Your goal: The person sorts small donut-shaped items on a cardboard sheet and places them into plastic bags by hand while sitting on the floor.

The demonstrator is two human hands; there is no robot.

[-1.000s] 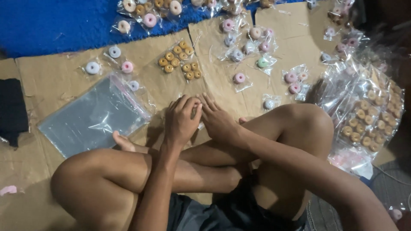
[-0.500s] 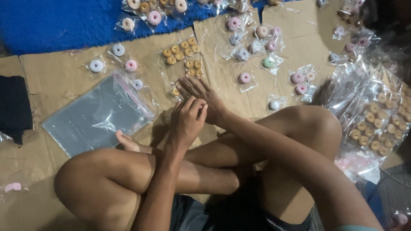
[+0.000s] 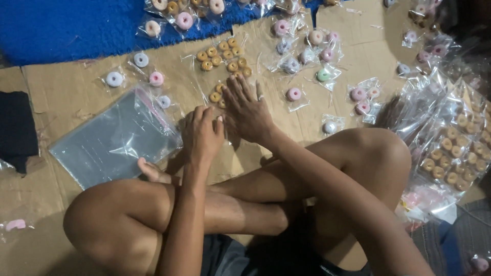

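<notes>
I sit cross-legged on brown cardboard (image 3: 66,92). My right hand (image 3: 248,110) reaches forward and lies flat with its fingers spread, the fingertips on a clear packet of small orange rings (image 3: 216,96). A larger clear packet of orange rings (image 3: 225,56) lies just beyond it. My left hand (image 3: 202,135) rests beside the right one, fingers apart and pointing down onto the cardboard, holding nothing. A stack of empty clear plastic bags (image 3: 112,140) lies just left of it.
Several small packets with pink, white, blue and green rings (image 3: 293,94) are scattered ahead on the cardboard and on the blue mat (image 3: 61,25). A heap of filled clear bags (image 3: 455,148) sits at the right. A black cloth (image 3: 15,128) lies at the left edge.
My hands were together over my leg. The right hand has stretched forward onto the orange ring packet, and the left hand has moved slightly forward and down onto the cardboard.
</notes>
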